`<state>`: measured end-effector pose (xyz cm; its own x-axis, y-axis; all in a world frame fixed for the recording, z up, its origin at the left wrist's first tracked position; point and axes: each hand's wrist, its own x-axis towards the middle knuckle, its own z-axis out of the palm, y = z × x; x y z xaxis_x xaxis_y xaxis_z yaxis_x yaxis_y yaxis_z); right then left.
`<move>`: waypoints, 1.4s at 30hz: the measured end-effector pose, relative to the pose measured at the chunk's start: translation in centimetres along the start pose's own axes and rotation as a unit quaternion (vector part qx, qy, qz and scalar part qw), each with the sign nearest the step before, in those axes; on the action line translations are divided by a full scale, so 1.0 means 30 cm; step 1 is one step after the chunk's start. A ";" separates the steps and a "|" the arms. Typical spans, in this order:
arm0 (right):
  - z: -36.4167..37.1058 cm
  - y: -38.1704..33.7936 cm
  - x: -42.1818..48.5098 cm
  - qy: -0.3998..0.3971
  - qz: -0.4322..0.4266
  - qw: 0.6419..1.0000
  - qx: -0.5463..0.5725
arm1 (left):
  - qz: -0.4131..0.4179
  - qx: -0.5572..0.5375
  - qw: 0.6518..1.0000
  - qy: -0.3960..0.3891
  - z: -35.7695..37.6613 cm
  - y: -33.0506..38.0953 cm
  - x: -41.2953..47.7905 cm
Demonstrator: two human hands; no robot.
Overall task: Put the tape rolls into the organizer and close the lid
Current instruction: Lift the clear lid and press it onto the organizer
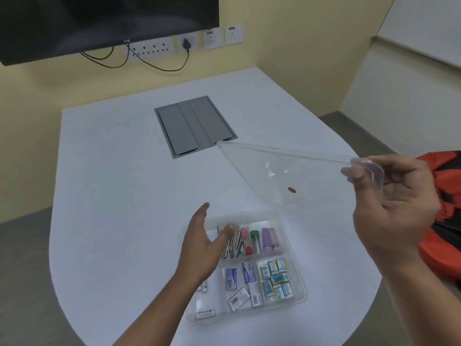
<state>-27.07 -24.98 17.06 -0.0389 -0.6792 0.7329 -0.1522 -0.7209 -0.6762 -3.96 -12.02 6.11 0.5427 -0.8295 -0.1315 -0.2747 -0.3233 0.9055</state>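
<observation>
White table (112,171), organizer (298,278) uncovered on it. Left hand (202,243) spread over organizer's left compartments. Right hand (394,203) pinched clear lid (287,176), tilted above organizer.

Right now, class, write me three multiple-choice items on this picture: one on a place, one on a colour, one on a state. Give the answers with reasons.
1. Where is the clear lid?
A. shut on the organizer
B. held up in the right hand
C. flat on the table

2. What colour is the cap of the tube in the organizer?
A. green
B. black
C. white

3. What state is the organizer in?
A. open
B. closed
C. upside down

Answers:
1 B, the right hand grips its corner above the table.
2 A, the cap shows green.
3 A, its compartments lie uncovered under the left hand.
</observation>
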 end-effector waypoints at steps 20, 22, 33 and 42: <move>0.160 0.018 -0.107 -0.144 0.272 0.951 -0.012 | -0.095 -0.256 0.948 0.167 -0.193 -0.123 -0.022; 0.160 0.027 -0.155 -0.176 0.245 0.951 -0.074 | -0.116 -0.278 0.938 0.171 -0.186 -0.136 -0.030; 0.064 0.168 -0.381 -0.325 0.294 0.870 -0.228 | -0.072 -0.072 0.994 0.026 -0.172 -0.237 -0.064; 0.057 0.285 -0.488 -0.392 0.444 0.783 -0.191 | -0.022 0.133 0.985 -0.111 -0.090 -0.373 -0.089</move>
<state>-26.12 -21.44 0.41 0.2993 -0.8727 -0.3857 -0.6983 0.0751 -0.7118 -0.19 -4.96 -2.58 0.3804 -0.8816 -0.2793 -0.4697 -0.4443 0.7628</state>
